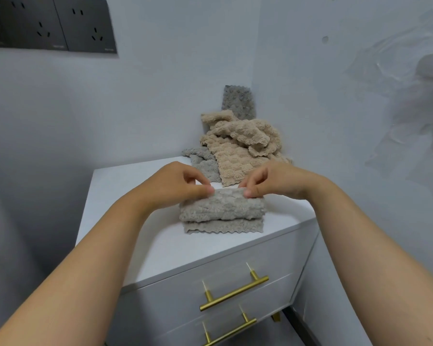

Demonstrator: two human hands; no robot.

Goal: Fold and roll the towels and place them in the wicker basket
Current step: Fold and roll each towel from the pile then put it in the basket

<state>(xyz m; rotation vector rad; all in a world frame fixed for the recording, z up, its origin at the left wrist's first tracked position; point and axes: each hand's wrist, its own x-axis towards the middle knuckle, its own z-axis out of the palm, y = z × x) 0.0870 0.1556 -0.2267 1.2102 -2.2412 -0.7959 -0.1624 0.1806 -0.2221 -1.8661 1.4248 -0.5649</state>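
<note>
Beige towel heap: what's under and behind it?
A grey towel pokes out beneath its left side; a darker grey cloth leans on the wall behind. The rest is covered.

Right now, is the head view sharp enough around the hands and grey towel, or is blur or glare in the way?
Head view: grey towel, left hand and right hand are sharp; light soft and even, no glare, faint shadows on the cabinet top; wide lens bends the cabinet edges; a smeared patch blurs the right wall, away from the work.
</note>
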